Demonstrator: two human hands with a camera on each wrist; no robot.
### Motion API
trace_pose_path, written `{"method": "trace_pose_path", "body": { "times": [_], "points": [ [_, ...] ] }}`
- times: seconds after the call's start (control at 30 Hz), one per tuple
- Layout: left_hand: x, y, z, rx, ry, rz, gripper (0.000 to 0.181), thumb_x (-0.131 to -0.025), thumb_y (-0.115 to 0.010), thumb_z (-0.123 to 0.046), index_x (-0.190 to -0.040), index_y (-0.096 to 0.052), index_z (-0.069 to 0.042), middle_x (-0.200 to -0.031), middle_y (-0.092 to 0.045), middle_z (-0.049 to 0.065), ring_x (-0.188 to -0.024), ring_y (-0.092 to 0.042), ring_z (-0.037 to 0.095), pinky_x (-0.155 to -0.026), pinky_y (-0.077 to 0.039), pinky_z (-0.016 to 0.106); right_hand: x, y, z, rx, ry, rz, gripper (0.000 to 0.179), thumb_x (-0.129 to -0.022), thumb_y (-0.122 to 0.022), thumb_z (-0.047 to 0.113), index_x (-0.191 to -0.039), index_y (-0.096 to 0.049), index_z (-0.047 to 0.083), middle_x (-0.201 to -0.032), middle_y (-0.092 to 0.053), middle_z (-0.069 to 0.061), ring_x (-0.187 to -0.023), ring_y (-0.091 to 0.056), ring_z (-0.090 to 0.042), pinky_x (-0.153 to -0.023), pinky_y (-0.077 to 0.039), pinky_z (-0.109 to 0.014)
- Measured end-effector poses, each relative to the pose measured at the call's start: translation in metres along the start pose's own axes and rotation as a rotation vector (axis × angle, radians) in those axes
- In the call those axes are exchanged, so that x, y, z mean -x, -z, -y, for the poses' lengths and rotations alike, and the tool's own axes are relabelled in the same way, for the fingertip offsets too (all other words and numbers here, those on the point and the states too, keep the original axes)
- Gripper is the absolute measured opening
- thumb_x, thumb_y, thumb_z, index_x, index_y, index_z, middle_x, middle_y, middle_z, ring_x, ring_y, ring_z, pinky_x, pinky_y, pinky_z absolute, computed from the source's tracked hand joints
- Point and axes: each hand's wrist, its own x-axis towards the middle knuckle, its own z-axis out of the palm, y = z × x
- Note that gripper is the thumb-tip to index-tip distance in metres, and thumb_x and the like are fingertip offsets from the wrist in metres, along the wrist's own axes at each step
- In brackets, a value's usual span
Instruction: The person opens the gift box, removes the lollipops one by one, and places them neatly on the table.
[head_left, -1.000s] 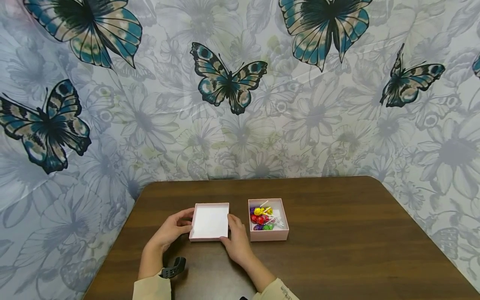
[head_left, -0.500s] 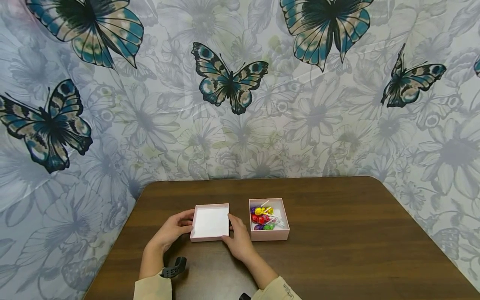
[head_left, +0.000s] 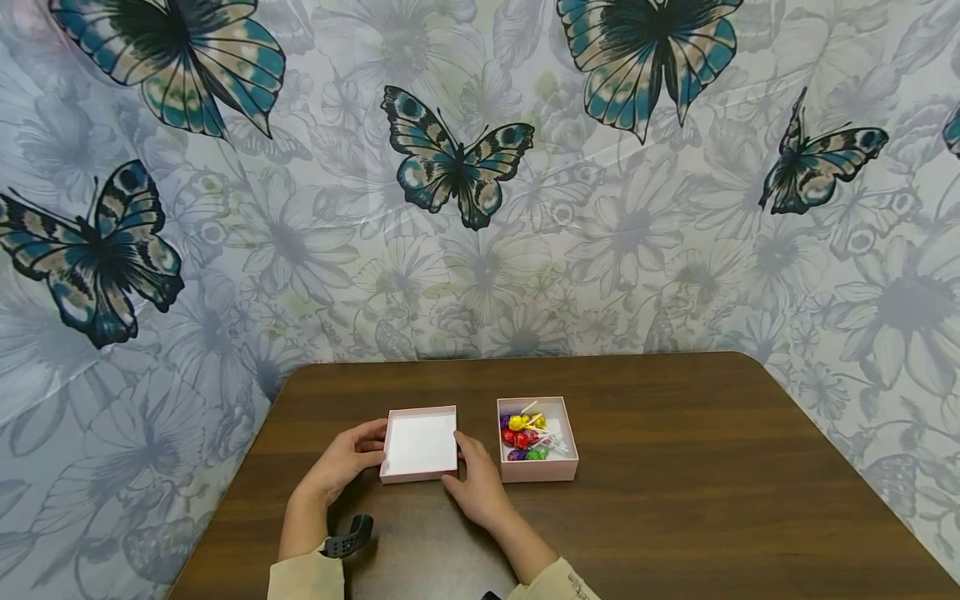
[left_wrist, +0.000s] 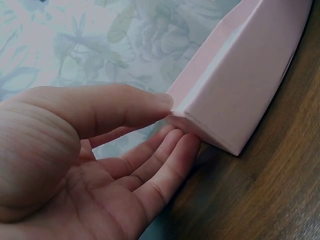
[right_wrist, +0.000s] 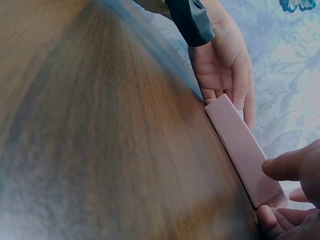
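Note:
A shallow pink box lid (head_left: 420,446) with a white inside lies hollow side up on the table, between the two hands. My left hand (head_left: 341,462) holds its left side. In the left wrist view the thumb (left_wrist: 150,102) is at the rim's corner and the fingertips (left_wrist: 186,145) meet the outer wall. My right hand (head_left: 478,487) grips the right front corner, its thumb (right_wrist: 282,167) on the front wall in the right wrist view. Just right of that hand stands a deeper pink box (head_left: 538,472) with lollipops (head_left: 522,435) in yellow, red, purple and green wrappers.
Both things rest on a brown wooden table (head_left: 675,467) with rounded far corners. Behind it hangs a pale floral cloth (head_left: 622,250) printed with teal butterflies. A black band (head_left: 348,537) is on the left wrist.

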Motion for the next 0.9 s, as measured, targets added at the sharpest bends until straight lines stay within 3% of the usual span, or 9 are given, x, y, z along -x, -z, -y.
{"method": "trace_pose_path", "body": {
  "times": [0.37,0.57,0.73,0.9],
  "points": [
    [-0.001,-0.002,-0.002,-0.049,-0.045,-0.038,0.057,-0.089,-0.063,-0.004,-0.142,-0.043,-0.004,-0.134,-0.052,0.021,-0.114,-0.054,0.030,-0.086,-0.053,0.027,0.007,0.005,0.006,0.066,0.033,0.028,0.071,-0.080,-0.074,0.011,-0.141,-0.040,-0.002,-0.137,-0.047,-0.024,-0.127,-0.047,-0.038,-0.106,-0.040,-0.053],
    [0.000,0.000,-0.010,-0.110,-0.101,-0.169,0.052,-0.093,-0.060,-0.011,-0.142,-0.044,-0.011,-0.143,-0.047,0.016,-0.127,-0.048,0.032,-0.097,-0.049,0.042,0.012,0.011,0.012,0.087,0.067,0.021,0.064,-0.083,-0.072,0.013,-0.140,-0.045,0.002,-0.142,-0.046,-0.021,-0.130,-0.046,-0.037,-0.105,-0.042,-0.052],
    [0.006,-0.002,-0.030,-0.069,-0.209,-0.318,0.044,-0.097,-0.055,-0.015,-0.140,-0.045,-0.010,-0.143,-0.046,0.013,-0.131,-0.044,0.030,-0.106,-0.038,0.049,0.013,0.021,0.023,0.087,0.134,0.015,0.054,-0.084,-0.071,0.013,-0.136,-0.053,0.009,-0.141,-0.049,-0.016,-0.127,-0.049,-0.034,-0.103,-0.043,-0.052],
    [0.022,-0.016,-0.067,-0.071,-0.308,-0.392,0.044,-0.097,-0.054,-0.014,-0.140,-0.046,-0.008,-0.142,-0.045,0.014,-0.130,-0.044,0.032,-0.107,-0.037,0.051,0.012,0.035,0.031,0.031,0.196,-0.011,0.046,-0.085,-0.069,0.009,-0.130,-0.059,0.012,-0.137,-0.055,-0.011,-0.103,-0.061,-0.026,-0.082,-0.054,-0.030]
  ]
}}
